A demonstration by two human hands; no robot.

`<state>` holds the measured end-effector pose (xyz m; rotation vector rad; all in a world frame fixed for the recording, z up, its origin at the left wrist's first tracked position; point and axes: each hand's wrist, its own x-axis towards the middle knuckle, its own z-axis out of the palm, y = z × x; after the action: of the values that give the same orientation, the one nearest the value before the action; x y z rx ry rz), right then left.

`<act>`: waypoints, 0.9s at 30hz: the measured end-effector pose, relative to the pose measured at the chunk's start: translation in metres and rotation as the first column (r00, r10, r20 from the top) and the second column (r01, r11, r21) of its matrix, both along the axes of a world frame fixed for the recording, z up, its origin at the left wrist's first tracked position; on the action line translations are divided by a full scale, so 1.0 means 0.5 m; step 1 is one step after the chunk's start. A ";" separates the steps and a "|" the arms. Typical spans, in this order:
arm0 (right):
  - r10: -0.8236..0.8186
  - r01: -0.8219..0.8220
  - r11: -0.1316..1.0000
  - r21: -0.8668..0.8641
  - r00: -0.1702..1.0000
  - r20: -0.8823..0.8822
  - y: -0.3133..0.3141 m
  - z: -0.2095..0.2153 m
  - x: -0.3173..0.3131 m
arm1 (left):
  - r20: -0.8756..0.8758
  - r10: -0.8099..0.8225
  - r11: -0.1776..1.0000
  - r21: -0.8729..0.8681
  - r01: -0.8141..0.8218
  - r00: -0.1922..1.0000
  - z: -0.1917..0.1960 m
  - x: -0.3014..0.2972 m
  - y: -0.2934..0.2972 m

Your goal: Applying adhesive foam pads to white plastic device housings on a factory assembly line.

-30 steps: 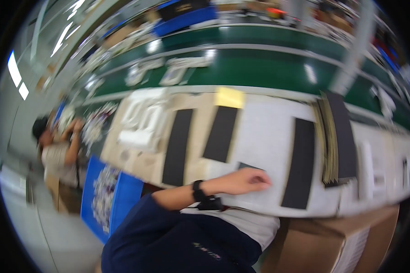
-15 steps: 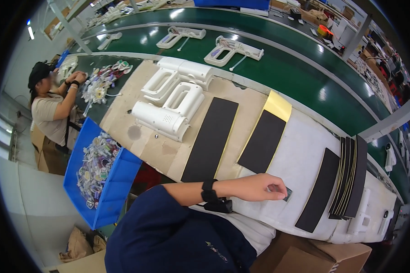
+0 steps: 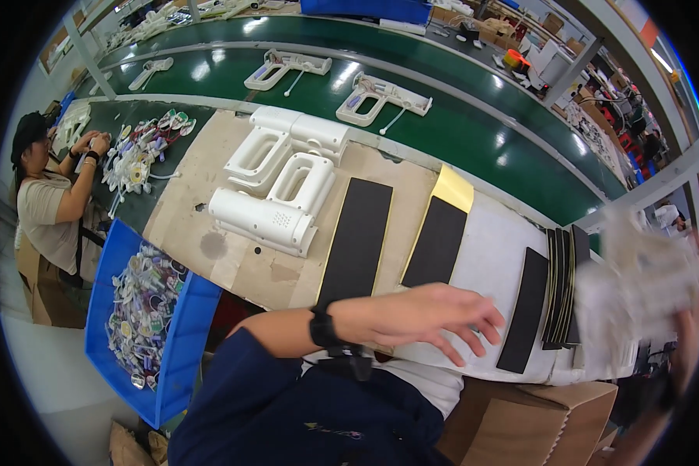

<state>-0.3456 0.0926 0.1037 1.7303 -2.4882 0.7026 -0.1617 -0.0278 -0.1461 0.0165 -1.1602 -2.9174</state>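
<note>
My left hand (image 3: 423, 317) lies fingers apart and palm down on a white sheet (image 3: 493, 248) at the near edge of the bench, holding nothing. A dark watch sits on its wrist. Black strips lie around it: one long strip (image 3: 357, 237), one with a gold end (image 3: 439, 237), a shorter one (image 3: 523, 309) and a stack (image 3: 563, 283) to the right. At the right rim, blurred by motion, my right hand (image 3: 685, 334) holds up a crumpled white sheet (image 3: 637, 287).
White plastic housings (image 3: 279, 190) lie on brown board at the back left. Behind runs a green conveyor (image 3: 458, 132) with more housings. A blue bin (image 3: 182, 342) of small parts stands at the left. A co-worker (image 3: 46, 202) sits beyond it. A cardboard box (image 3: 520, 419) is below.
The view has swung left and down. My left hand has spread its fingers on the white sheet. My right hand with the crumpled white sheet has come into view at the right.
</note>
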 end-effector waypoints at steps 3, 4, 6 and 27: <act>0.483 -0.490 0.869 -0.066 0.870 -0.095 -0.148 -0.100 -0.127 | 0.091 0.076 0.970 0.222 -0.095 0.993 0.020 0.103 -0.041; 0.624 -0.626 0.764 -0.156 0.779 -0.070 -0.202 -0.118 -0.045 | 0.115 0.117 0.944 0.295 -0.147 0.986 0.029 0.142 -0.059; 0.708 -0.755 0.607 -0.248 0.655 -0.263 -0.269 -0.180 0.078 | 0.146 0.271 0.871 0.383 -0.307 0.951 0.045 0.206 -0.085; 0.846 -0.664 0.430 -0.611 0.532 0.017 -0.420 -0.454 0.285 | 0.209 0.952 0.277 -0.291 -0.915 0.222 0.024 0.503 -0.170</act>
<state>-0.2029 -0.1174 -0.1231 2.5725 -1.1475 1.6662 0.0896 -0.1126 -0.1340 0.9397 -0.8113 -1.7071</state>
